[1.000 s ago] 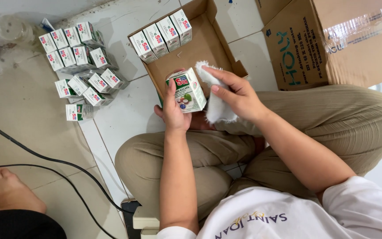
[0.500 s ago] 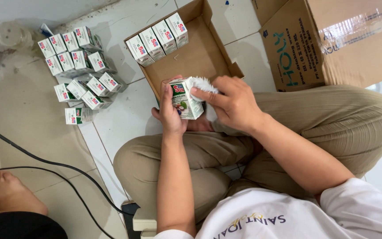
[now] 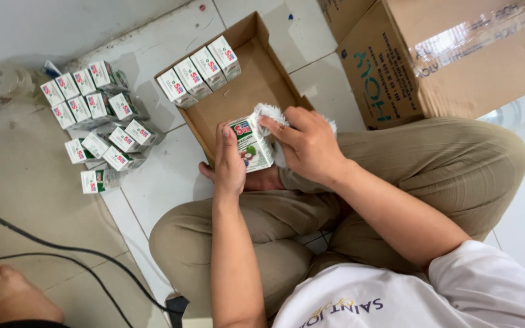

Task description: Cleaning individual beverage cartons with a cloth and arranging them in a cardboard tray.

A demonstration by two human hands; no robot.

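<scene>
I sit cross-legged on a tiled floor. My left hand point(image 3: 228, 159) holds a small white and green carton point(image 3: 250, 143) upright in front of my knees. My right hand point(image 3: 307, 144) grips a white cloth point(image 3: 267, 111) and presses it against the carton's top right side. Just beyond the carton lies a shallow open cardboard tray point(image 3: 256, 79) with several matching cartons point(image 3: 199, 71) lined up along its far left corner.
Several more small cartons point(image 3: 95, 115) are grouped on the floor at the left. A large brown cardboard box point(image 3: 457, 54) stands at the upper right. Black cables point(image 3: 62, 255) cross the floor at the lower left, near another person's bare foot point(image 3: 10, 294).
The cloth in my right hand has slid from the carton's right side up over its top. The carton has turned slightly in my left hand.
</scene>
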